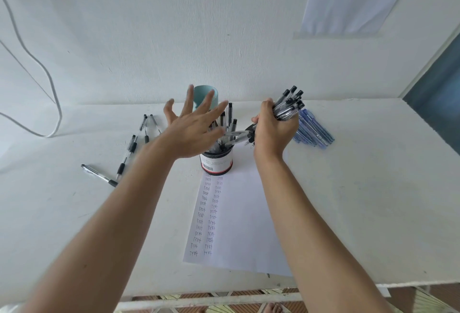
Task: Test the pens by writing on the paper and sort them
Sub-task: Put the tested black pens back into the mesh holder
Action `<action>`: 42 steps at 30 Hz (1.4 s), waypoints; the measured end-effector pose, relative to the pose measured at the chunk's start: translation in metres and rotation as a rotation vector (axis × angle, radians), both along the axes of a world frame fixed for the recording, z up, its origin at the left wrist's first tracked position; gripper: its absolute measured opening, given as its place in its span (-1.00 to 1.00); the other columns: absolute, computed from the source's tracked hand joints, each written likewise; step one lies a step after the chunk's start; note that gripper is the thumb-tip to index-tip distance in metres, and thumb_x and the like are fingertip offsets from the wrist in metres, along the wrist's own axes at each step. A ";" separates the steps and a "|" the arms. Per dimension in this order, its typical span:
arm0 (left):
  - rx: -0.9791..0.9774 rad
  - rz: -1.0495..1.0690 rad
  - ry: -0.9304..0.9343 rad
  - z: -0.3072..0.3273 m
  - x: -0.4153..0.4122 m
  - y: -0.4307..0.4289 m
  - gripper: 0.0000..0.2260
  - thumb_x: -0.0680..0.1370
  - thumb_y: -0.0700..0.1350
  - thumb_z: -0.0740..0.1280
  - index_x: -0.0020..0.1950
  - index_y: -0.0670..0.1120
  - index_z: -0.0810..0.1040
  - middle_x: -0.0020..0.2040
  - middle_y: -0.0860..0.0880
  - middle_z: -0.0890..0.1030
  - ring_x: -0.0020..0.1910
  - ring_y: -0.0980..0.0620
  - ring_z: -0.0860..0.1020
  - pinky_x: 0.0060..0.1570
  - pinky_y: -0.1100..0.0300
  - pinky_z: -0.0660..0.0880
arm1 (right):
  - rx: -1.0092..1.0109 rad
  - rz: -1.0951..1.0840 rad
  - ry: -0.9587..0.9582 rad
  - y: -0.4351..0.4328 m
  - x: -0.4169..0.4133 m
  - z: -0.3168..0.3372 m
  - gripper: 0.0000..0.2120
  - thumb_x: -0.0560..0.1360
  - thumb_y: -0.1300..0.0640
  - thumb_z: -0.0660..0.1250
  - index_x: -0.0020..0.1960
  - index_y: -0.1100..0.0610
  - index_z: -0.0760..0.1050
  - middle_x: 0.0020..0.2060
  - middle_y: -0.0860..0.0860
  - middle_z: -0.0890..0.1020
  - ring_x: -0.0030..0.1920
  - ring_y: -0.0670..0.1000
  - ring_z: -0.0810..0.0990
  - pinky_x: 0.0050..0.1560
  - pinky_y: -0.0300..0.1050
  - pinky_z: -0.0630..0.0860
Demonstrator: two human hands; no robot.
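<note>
Here the right hand [273, 132] curls tight round a bundle of black-capped pens [290, 105]. Their long axis slants up and away from the fist, tips down toward the mesh pen holder [216, 161] just below-left of it. The left hand [194, 128], fingers spread and holding nothing, hovers over that holder. The paper [244, 225], nearer the person than the fist, repeats "test" in two columns. The print on the holder's barcode label is too small to read.
</note>
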State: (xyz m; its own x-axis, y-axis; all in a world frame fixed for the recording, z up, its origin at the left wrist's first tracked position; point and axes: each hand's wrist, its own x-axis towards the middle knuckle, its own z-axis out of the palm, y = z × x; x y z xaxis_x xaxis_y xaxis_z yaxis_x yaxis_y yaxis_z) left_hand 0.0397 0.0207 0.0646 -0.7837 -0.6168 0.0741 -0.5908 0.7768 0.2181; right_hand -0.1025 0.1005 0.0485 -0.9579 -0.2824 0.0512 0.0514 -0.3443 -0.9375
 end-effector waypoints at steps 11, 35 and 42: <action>-0.314 -0.133 0.253 -0.016 -0.018 0.026 -0.79 0.43 0.25 0.46 -0.11 0.15 0.69 0.10 0.22 0.59 0.24 -0.04 0.42 0.13 -0.13 0.07 | 0.009 -0.012 -0.005 0.008 -0.009 -0.004 -0.93 0.50 0.29 0.35 -0.08 0.30 0.48 -0.27 0.37 0.60 -0.48 0.02 0.56 -0.44 -0.23 0.45; -0.334 0.092 0.061 -0.026 -0.005 0.035 -0.69 0.52 0.12 0.18 0.07 0.11 0.67 0.40 0.11 0.42 0.35 -0.07 0.27 0.20 -0.16 0.06 | 0.042 -0.021 0.000 0.012 -0.026 -0.013 -0.86 0.46 0.30 0.33 -0.23 0.14 0.43 -0.40 0.07 0.58 -0.48 0.06 0.55 -0.42 -0.17 0.44; -0.452 -0.002 0.208 -0.024 -0.019 0.043 -0.71 0.38 0.27 0.47 0.05 0.21 0.64 0.24 0.13 0.53 0.33 -0.08 0.32 0.18 -0.14 0.08 | 0.050 0.033 -0.025 0.018 -0.026 -0.015 -0.93 0.49 0.28 0.35 -0.13 0.19 0.47 -0.43 -0.03 0.59 -0.46 0.03 0.60 -0.43 -0.20 0.45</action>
